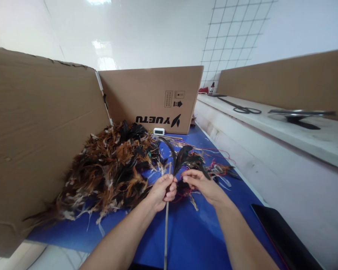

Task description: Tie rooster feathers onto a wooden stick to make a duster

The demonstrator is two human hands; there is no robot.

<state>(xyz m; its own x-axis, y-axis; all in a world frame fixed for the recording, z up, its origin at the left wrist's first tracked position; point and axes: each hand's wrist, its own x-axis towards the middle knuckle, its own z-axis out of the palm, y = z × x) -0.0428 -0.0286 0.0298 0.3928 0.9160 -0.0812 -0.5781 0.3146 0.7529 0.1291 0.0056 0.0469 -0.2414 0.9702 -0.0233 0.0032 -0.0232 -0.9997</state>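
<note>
My left hand is closed around a thin wooden stick, which stands nearly upright and runs down past the bottom of the view. Long dark feathers rise from beside the stick's top, at the left thumb and fingertips. Just to the right, my right hand has its fingers curled and pressed together close to those feathers. Whatever its fingertips pinch is too small or hidden to make out. Behind and below the right hand lie more dark feathers and red thread.
A large heap of brown and black feathers covers the left of the blue tabletop. Cardboard panels wall the left and back. A small white digital display stands at the back. Scissors lie on the white ledge at right.
</note>
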